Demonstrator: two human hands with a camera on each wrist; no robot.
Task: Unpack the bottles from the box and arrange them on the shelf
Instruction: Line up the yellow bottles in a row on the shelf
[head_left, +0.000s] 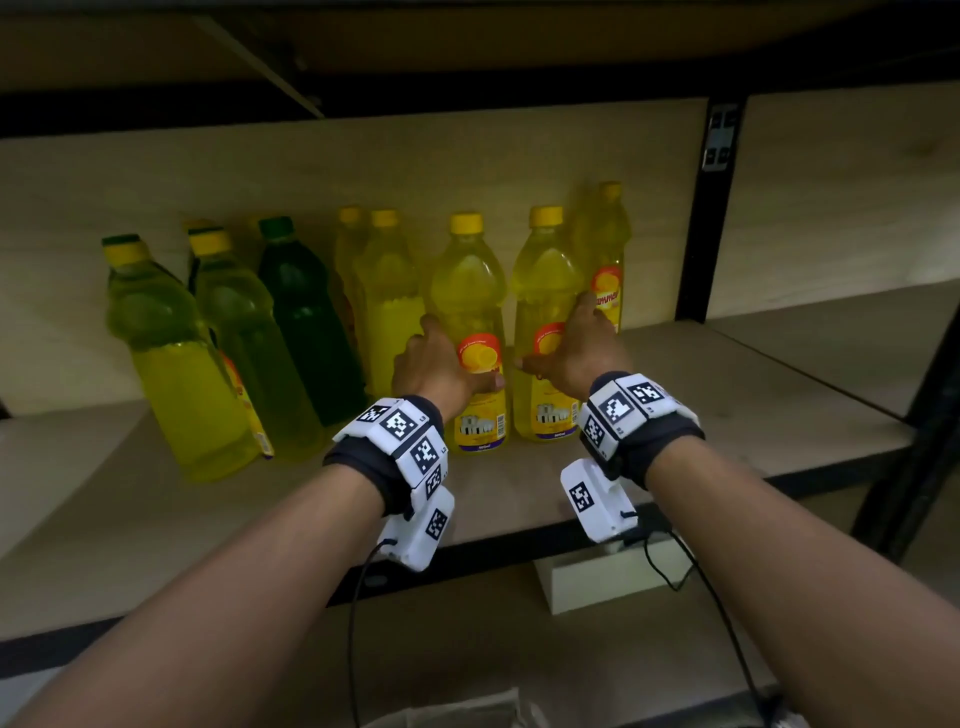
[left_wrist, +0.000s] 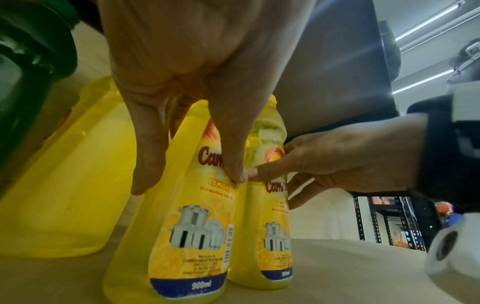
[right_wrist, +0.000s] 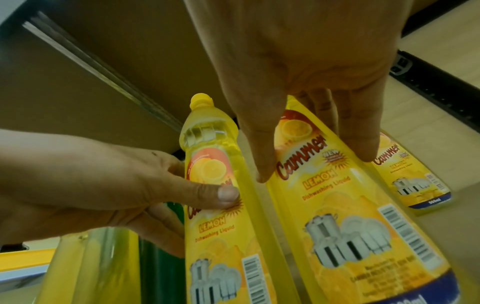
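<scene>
Two yellow lemon dishwashing bottles stand upright side by side near the front of the wooden shelf (head_left: 701, 395). My left hand (head_left: 452, 358) grips the left bottle (head_left: 467, 280) at label height, thumb on the front and fingers round its left side. My right hand (head_left: 561, 343) holds the right bottle (head_left: 545, 270) the same way, fingers on its right side. In the left wrist view both bottles (left_wrist: 189, 257) (left_wrist: 270, 257) rest on the board and the two thumbs nearly touch. The right wrist view shows the right bottle (right_wrist: 337, 205) under my palm.
Further left on the shelf stand a dark green bottle (head_left: 306, 322) and leaning yellow-green bottles (head_left: 176, 353). More yellow bottles stand behind, one at the back right (head_left: 608, 260). A black upright post (head_left: 706, 218) bounds the bay. A white block (head_left: 597, 577) lies below the shelf edge.
</scene>
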